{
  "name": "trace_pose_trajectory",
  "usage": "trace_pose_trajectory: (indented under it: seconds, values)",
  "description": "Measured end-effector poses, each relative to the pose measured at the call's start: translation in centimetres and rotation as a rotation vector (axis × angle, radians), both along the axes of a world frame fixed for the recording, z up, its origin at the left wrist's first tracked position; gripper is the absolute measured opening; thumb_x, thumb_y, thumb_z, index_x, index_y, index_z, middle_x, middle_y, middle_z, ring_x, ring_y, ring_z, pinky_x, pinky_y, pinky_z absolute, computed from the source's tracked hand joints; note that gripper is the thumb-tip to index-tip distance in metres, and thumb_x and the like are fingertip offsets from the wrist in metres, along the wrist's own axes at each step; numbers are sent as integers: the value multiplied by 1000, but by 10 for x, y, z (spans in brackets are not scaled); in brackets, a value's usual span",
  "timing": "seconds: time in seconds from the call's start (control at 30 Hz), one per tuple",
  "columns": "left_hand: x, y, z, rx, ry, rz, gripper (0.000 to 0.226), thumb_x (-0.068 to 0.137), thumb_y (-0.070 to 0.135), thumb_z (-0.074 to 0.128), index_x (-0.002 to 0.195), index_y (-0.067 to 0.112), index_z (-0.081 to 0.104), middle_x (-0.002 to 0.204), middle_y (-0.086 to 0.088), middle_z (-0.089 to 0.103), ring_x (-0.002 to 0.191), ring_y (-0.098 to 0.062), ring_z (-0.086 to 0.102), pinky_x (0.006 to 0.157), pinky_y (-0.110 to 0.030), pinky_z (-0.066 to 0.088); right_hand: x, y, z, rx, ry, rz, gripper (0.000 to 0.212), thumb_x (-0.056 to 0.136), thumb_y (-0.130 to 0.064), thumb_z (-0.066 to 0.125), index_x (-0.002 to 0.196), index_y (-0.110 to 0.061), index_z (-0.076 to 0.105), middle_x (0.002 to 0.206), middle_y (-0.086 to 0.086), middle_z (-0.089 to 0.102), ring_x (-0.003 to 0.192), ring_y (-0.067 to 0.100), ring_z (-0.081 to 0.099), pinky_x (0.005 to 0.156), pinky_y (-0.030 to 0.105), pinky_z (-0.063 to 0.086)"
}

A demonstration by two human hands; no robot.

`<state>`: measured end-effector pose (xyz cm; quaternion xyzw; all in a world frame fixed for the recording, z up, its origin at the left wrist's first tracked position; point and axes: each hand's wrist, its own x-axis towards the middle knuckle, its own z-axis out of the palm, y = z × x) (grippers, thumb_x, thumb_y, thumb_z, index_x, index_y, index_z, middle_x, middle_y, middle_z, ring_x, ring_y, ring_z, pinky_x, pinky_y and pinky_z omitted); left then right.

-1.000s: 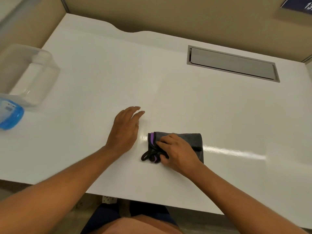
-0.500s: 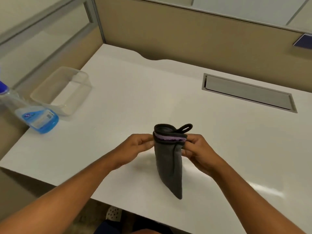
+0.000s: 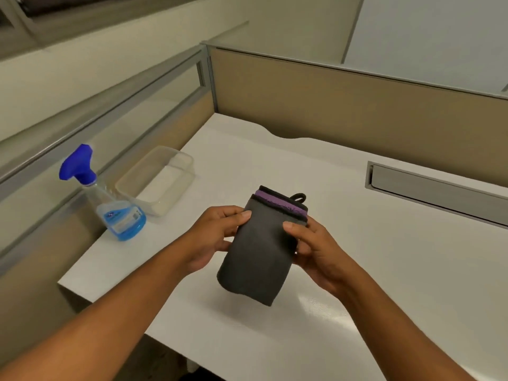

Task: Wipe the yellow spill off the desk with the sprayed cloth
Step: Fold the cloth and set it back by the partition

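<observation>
A folded dark grey cloth (image 3: 261,251) with a purple band and a black loop at its top edge hangs in the air above the white desk (image 3: 384,270). My left hand (image 3: 214,237) pinches its left edge and my right hand (image 3: 316,251) pinches its right edge. The cloth's flat side faces me. I see no yellow spill on the visible desk surface.
A spray bottle (image 3: 115,207) with blue liquid and a blue trigger head stands at the desk's left edge. An empty clear plastic container (image 3: 156,180) sits behind it. A grey cable tray lid (image 3: 437,188) is set into the desk at the back right. Beige partitions enclose the desk.
The cloth went from lying flat on the desk under my right hand to being held up by both hands. It has turned from edge-on to flat side facing me. My view has risen.
</observation>
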<state>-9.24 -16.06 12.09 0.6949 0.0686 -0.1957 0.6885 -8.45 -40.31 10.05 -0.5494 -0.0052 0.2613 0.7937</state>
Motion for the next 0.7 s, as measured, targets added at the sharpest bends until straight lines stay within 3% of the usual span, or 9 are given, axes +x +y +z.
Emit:
trace_pose_trajectory:
  seconds: [0.3, 0.4, 0.6, 0.7]
  values:
    - [56, 85, 23, 27, -11, 174, 29, 105, 39, 63, 121, 22, 79, 122, -1, 80, 117, -27, 74, 87, -40, 61, 81, 102, 27, -139, -38, -32, 18, 90, -25, 84, 101, -40, 84, 109, -1, 83, 100, 17, 80, 73, 29, 65]
    - [83, 115, 29, 22, -30, 290, 33, 106, 36, 61, 132, 20, 74, 131, -3, 76, 124, -30, 71, 104, -49, 60, 119, 141, 34, -155, -29, -48, 17, 90, -22, 84, 101, -34, 85, 107, 1, 84, 96, 16, 80, 71, 28, 65]
    - [113, 159, 16, 184, -175, 670, 39, 112, 32, 50, 149, 23, 61, 149, 1, 65, 135, -17, 61, 109, -34, 51, 200, 220, 46, -134, -17, -81, 36, 90, -18, 83, 124, -17, 74, 117, 8, 82, 101, 24, 80, 74, 33, 65]
    - [96, 169, -14, 303, -238, 666, 45, 113, 23, 47, 157, 19, 50, 158, -2, 56, 145, -19, 54, 107, -22, 43, 236, 255, 49, -100, 1, -106, 35, 89, -17, 84, 122, -17, 74, 112, 7, 83, 97, 23, 82, 73, 33, 66]
